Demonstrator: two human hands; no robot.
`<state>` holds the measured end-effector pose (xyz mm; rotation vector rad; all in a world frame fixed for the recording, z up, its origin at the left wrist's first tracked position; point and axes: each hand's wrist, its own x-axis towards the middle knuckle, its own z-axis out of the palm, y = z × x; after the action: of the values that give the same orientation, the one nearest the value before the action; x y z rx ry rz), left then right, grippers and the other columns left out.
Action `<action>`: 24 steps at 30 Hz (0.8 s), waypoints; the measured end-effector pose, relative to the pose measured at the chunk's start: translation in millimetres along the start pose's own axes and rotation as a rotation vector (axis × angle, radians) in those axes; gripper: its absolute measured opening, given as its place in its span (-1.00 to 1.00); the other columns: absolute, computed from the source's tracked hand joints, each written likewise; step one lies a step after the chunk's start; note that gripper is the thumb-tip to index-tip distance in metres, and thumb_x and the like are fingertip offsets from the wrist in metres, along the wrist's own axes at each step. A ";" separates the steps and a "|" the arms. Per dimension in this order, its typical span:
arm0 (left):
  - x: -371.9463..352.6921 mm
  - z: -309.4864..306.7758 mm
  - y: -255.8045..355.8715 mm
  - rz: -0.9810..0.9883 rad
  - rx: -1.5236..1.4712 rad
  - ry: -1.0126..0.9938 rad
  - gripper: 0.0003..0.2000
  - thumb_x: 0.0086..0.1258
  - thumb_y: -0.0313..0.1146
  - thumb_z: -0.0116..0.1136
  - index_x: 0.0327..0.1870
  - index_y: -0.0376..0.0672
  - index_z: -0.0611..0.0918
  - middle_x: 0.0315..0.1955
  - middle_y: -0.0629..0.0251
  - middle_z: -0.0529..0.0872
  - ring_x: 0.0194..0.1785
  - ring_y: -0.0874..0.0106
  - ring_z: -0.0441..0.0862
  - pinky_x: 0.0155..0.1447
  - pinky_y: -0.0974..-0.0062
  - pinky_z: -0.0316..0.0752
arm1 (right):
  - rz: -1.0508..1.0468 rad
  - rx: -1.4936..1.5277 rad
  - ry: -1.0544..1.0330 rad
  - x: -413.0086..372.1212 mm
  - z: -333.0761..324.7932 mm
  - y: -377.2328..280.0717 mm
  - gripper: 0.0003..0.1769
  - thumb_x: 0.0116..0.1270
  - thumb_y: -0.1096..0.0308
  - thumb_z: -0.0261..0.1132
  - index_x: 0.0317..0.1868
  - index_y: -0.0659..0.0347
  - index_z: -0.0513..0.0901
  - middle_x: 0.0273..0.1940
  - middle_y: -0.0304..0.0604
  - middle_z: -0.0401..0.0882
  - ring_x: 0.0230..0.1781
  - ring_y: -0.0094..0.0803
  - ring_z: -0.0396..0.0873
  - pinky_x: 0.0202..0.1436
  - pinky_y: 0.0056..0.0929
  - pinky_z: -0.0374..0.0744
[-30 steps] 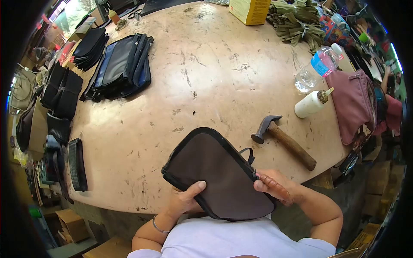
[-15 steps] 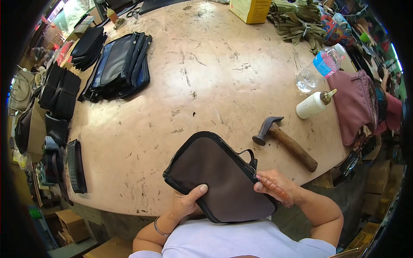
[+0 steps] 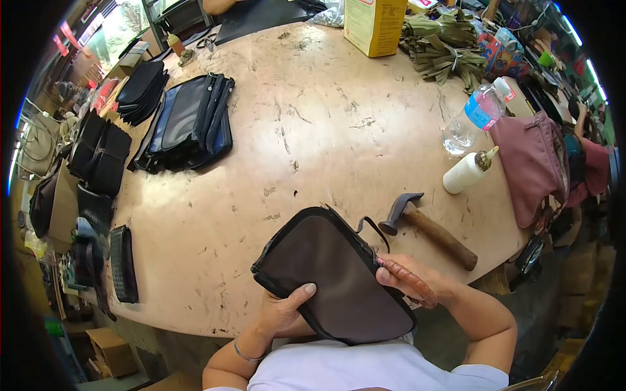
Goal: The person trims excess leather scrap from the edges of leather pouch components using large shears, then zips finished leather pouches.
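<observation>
A dark brown case with black edging point(image 3: 332, 277) is tilted near my body, over the table's front edge. My left hand point(image 3: 287, 307) grips its lower left side, thumb on the flat face and fingers hidden behind. At its right edge my right hand point(image 3: 407, 277) is closed on a reddish-brown curved handle point(image 3: 411, 280), whose tip end touches the black edging. A thin black strap point(image 3: 375, 228) loops out from that edge. Just beyond my right hand a hammer point(image 3: 427, 228) with a wooden handle lies on the table point(image 3: 248, 195).
Stacked black and blue cases point(image 3: 186, 120) lie at the back left, with black pieces point(image 3: 101, 153) along the left edge. On the right stand a white glue bottle point(image 3: 467, 173), a plastic bottle point(image 3: 475, 118) and a pink bag point(image 3: 531, 163). A yellow box point(image 3: 373, 26) stands at the back.
The view has tilted up a little. The strap stands out farther from the case, and my right hand has shifted slightly left along the edge. A person's arm now shows at the top.
</observation>
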<state>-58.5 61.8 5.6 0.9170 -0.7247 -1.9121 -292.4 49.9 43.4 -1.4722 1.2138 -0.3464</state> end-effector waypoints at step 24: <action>16.8 -23.8 17.4 -0.020 0.232 -0.109 -0.56 0.16 -0.62 0.09 0.11 -0.28 0.36 0.01 0.23 0.48 0.06 0.45 0.42 0.14 0.44 0.36 | 0.073 0.163 -0.004 4.4 11.9 2.7 -0.62 0.27 0.08 0.05 -0.34 0.30 0.40 -0.45 -0.07 0.38 -0.41 -0.28 0.36 -0.29 -0.39 0.36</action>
<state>-36.9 36.0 0.4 0.9689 -1.0222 -1.9355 -282.7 53.4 35.6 -1.2856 1.2042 -0.3837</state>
